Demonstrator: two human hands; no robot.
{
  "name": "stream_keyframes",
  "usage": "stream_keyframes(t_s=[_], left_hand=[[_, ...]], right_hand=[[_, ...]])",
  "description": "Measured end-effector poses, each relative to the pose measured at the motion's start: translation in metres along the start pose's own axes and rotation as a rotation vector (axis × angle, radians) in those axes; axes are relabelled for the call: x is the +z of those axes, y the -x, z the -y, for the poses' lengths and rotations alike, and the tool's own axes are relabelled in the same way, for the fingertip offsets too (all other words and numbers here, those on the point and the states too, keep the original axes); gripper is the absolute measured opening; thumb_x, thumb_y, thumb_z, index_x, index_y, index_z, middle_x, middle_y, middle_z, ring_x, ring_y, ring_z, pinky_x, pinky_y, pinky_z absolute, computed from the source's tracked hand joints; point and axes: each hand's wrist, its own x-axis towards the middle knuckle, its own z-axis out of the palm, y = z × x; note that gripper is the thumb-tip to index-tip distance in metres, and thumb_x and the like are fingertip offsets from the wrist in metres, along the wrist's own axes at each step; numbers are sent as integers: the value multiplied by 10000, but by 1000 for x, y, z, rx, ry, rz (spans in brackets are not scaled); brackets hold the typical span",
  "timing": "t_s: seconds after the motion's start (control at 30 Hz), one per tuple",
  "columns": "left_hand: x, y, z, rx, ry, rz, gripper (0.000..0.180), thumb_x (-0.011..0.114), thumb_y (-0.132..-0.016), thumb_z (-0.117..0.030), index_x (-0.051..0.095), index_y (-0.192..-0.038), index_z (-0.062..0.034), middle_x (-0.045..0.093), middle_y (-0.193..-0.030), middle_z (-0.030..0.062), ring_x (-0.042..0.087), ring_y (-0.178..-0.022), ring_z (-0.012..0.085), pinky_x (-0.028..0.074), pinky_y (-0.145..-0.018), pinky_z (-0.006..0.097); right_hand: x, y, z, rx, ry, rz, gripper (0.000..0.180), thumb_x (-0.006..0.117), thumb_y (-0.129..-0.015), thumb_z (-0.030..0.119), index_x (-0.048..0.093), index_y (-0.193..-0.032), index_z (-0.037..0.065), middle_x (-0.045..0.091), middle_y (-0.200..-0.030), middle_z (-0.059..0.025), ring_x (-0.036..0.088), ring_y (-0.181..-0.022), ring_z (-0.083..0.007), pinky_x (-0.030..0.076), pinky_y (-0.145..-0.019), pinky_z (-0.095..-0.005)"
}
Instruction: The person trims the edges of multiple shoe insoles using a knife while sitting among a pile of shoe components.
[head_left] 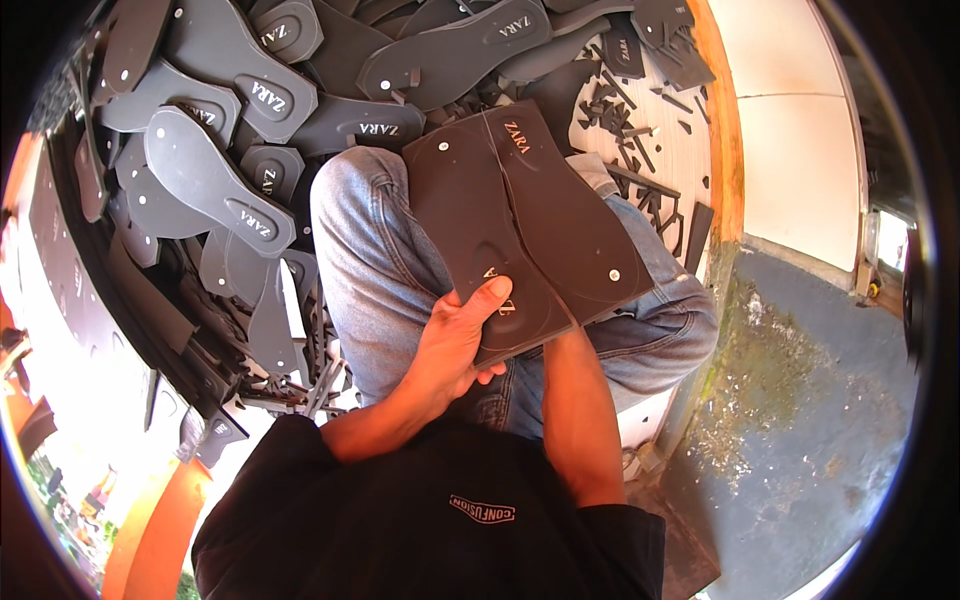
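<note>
Black fabric T-shirt (420, 530) nearest my cam. L: heaped grey foam-like insoles (215, 180). Ctr: left hand (455, 335) pinches dark-grey, split foam-like sheet (555, 225) over blue-denim lap (365, 240); right hand hidden beneath, grip unknown. I'd support both halves evenly, avoiding creases.

Your left hand (450, 338) pinches dark two-insole sheet (450, 195), thumb on top; your right hand hidden beneath. Insoles (210, 172) heaped far left, scraps (645, 182) far right.
</note>
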Motion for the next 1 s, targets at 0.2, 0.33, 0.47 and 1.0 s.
stream_keyframes(t_s=[0.2,0.33,0.47,1.0], left_hand=[[-15,8,-4,-23,-56,-8,373,686,-803,-422,578,-904,-80,593,-684,26,496,-362,101,360,-244,210],[-46,6,1,-82,-135,22,385,694,-786,-430,575,-931,-93,597,-696,18,505,-371,88,361,-241,185],[-69,17,1,-107,-194,-128,424,705,-763,-450,569,-959,-99,597,-725,12,519,-387,77,366,-246,160],[-118,56,8,174,-654,362,368,655,-865,-292,609,-1073,8,649,-894,30,590,-759,90,489,-618,237]], right_hand=[[2,-1,0,-11,13,1,365,628,-807,275,597,-1072,26,623,-902,-122,589,-806,-260,454,-689,-345],[3,0,1,-25,36,-10,364,626,-810,278,596,-1070,24,622,-889,-120,588,-792,-254,454,-678,-342],[9,-6,0,-67,104,-27,364,624,-813,280,596,-1069,22,621,-877,-118,588,-777,-248,453,-667,-339],[-18,60,62,124,-837,126,246,670,-864,224,571,-771,19,430,-557,63,359,-444,-22,259,-395,-206]])
